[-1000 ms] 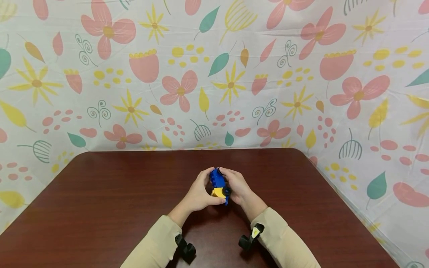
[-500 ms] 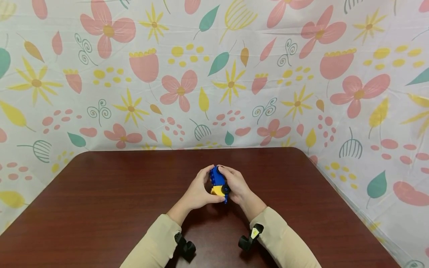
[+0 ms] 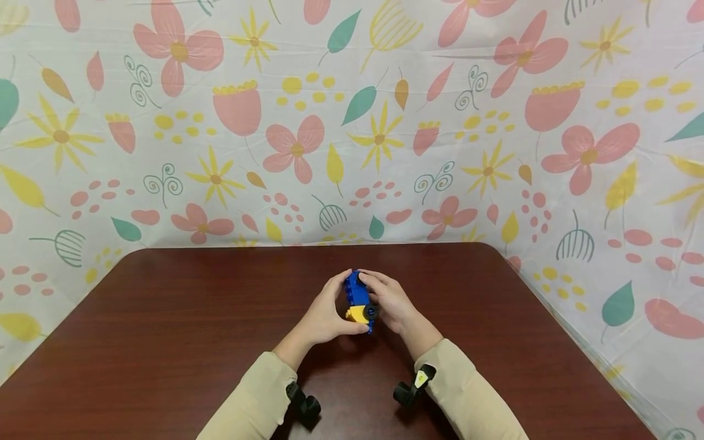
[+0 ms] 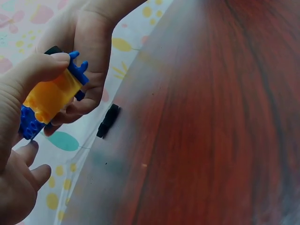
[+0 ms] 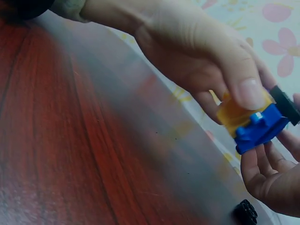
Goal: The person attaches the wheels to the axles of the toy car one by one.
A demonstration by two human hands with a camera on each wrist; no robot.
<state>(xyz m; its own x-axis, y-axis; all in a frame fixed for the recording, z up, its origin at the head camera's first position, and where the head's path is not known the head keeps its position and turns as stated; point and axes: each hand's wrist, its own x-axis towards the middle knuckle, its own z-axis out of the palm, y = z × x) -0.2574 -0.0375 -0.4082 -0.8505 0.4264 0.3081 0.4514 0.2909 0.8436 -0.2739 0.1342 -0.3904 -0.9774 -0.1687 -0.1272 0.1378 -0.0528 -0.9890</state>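
Observation:
Both hands hold a small toy car of blue and yellow building bricks over the middle of the table. The left hand grips it from the left, its thumb on the yellow brick and its fingers at the far blue end. From the right, the right hand holds the wheel side, with its thumb near the far wheel. A black wheel shows at the near end, and blue prongs stick out there. The right fingertips are partly hidden behind the car in the head view.
A small black ribbed piece lies on the brown table, visible in both wrist views. Behind the table hangs a flower-printed cloth. Black wrist cameras sit at both sleeves.
The toy car has risen slightly in the head view, away from the person. The right hand and forearm have shifted a little to the right; the left hand keeps its hold.

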